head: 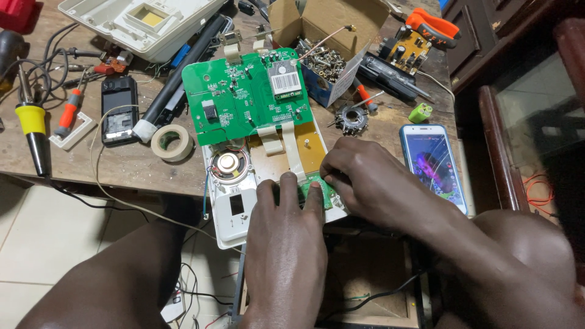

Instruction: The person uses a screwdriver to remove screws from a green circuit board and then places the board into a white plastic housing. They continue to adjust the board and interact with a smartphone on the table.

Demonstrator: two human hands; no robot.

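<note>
Crowding the opened device point(234, 210): tape roll point(172, 142), screw box point(323, 64), smartphone point(434, 164).

Fingers point(317, 192) hide most of small green board point(325, 194); white casing point(143, 21) cut off at top edge.

worn wooden workbench point(122, 164) | pale tiled floor point(42, 244) | dark wooden cabinet point(487, 42)

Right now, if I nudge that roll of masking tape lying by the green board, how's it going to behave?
The roll of masking tape lies flat on the wooden table, so it would probably slide, not roll. It looks thin and hollow, likely light. Tipped onto its edge, the round shape could roll toward the nearby table edge.
</note>
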